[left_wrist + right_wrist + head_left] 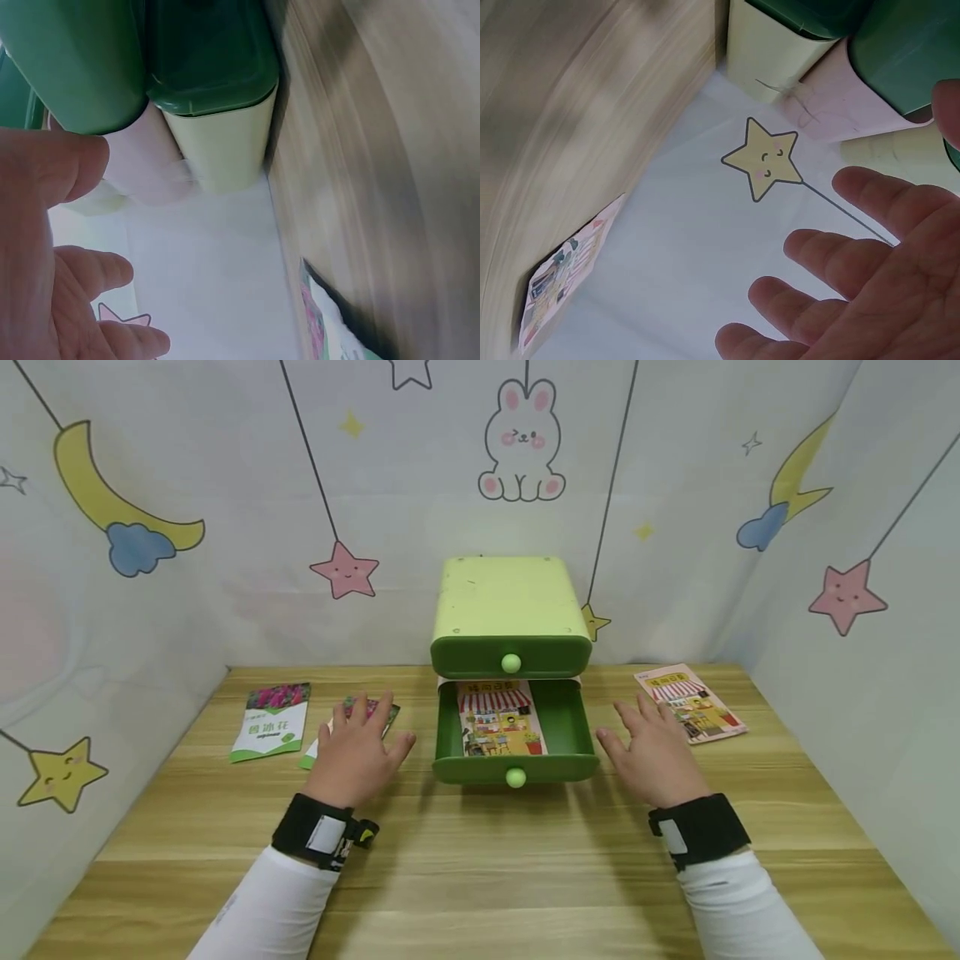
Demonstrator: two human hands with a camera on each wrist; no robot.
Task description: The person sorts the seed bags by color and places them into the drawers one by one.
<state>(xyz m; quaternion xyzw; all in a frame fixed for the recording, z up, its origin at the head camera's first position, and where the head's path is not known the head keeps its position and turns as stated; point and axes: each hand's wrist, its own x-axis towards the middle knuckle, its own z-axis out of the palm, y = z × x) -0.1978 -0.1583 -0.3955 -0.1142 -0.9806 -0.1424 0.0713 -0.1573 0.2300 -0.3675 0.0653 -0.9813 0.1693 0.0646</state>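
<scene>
A small drawer unit (510, 597) with a pale yellow-green top and dark green fronts stands at the back middle of the table. Its middle drawer (564, 718) is pulled out, and an illustrated shop-picture booklet or packet (501, 722) lies inside on the left. My left hand (354, 760) is held left of that drawer with its fingers spread, partly covering a flower seed packet (388, 710) in the head view. On the other side, my right hand (656, 756) is spread too, near a similar shop-picture packet (697, 703). Neither hand holds anything.
Another flower packet (270, 722), with pink blooms and green trim, lies at the far left of the wooden table (480, 877). Cloth walls (420, 468) printed with stars, moons and a rabbit close in the back and both sides.
</scene>
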